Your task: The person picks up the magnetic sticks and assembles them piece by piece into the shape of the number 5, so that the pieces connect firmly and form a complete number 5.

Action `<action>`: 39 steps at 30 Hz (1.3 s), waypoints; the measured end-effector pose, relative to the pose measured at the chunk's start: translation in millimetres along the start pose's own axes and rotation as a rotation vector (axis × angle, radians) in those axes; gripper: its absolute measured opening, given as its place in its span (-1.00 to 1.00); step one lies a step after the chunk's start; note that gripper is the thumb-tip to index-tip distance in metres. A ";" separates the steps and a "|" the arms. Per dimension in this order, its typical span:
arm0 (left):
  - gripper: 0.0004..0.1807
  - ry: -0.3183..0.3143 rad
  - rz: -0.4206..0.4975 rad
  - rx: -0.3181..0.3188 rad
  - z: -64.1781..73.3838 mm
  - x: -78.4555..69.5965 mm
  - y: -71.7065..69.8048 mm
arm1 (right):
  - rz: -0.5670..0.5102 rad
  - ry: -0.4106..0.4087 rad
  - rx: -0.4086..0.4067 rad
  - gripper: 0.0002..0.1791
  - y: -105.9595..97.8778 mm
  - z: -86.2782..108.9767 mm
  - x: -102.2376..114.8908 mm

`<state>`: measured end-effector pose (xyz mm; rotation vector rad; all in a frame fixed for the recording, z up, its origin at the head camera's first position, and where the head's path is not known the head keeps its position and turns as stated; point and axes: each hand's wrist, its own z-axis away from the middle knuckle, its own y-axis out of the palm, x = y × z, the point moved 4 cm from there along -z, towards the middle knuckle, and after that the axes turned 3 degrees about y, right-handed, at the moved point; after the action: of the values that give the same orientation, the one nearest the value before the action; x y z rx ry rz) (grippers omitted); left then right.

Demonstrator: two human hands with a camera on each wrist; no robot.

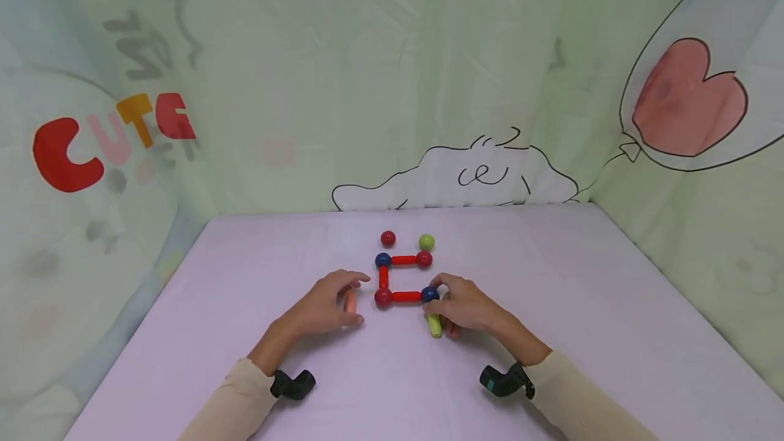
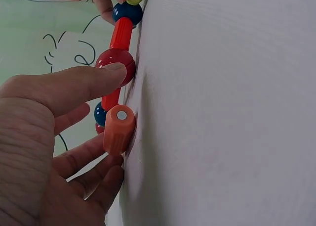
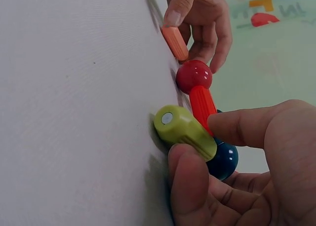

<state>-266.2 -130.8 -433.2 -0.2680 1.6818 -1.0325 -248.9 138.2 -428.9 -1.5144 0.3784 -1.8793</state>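
A magnetic building frame lies on the table. It has a red ball (image 1: 383, 297), a dark blue ball (image 1: 431, 294) on its near right corner, and red sticks (image 1: 406, 297) linking them. My right hand (image 1: 465, 301) has its thumb and fingers around a yellow-green stick (image 3: 185, 129), whose end meets the dark blue ball. My left hand (image 1: 327, 301) is left of the frame, thumb and fingers spread apart around an orange stick (image 2: 119, 129). A gap shows between that thumb and the stick. The left thumb overlaps the red ball in the left wrist view.
Behind the frame, a loose red ball (image 1: 388, 238) and a green ball (image 1: 426, 242) stand on the pale table (image 1: 257, 250). Another blue ball (image 1: 382, 260) and red ball (image 1: 424, 259) form the frame's far side. A printed curtain (image 1: 380, 73) encloses the table's back and sides.
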 end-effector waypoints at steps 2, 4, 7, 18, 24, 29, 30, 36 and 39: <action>-0.23 -0.006 -0.001 0.001 1.1 1.3 -1.1 | 0.002 0.003 0.000 -0.55 -0.6 -0.6 -0.3; -0.23 -0.005 -0.002 0.003 1.8 2.8 -2.0 | 0.000 0.004 -0.001 -0.56 -1.2 -1.1 -0.4; -0.24 0.002 -0.001 0.007 1.3 3.4 -3.6 | 0.002 0.007 -0.005 -0.57 -1.9 -1.2 -0.5; -0.27 -0.049 -0.020 0.040 -30.5 2.9 -16.4 | 0.014 -0.001 0.006 -0.57 -0.5 0.0 -1.1; -0.28 -0.059 -0.077 0.051 -60.8 2.3 -20.5 | 0.027 -0.002 0.003 -0.57 1.5 -2.2 0.1; -0.26 -0.066 -0.132 0.062 -83.2 0.3 -19.3 | 0.023 0.001 0.016 -0.55 1.7 -1.9 0.0; -0.27 -0.067 -0.147 0.060 -87.4 0.1 -19.2 | 0.021 0.001 0.018 -0.54 1.5 -1.8 0.2; -0.31 -0.082 -0.249 0.057 -111.5 -4.1 -16.3 | 0.019 -0.005 0.021 -0.53 0.2 -0.7 0.1; -0.31 -0.082 -0.294 0.066 -121.6 -7.4 -13.2 | 0.011 -0.002 0.015 -0.55 0.3 -0.3 -1.0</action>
<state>-373.2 -74.0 -414.8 -0.5195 1.5602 -1.2737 -249.0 138.6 -430.0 -1.5015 0.3703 -1.8678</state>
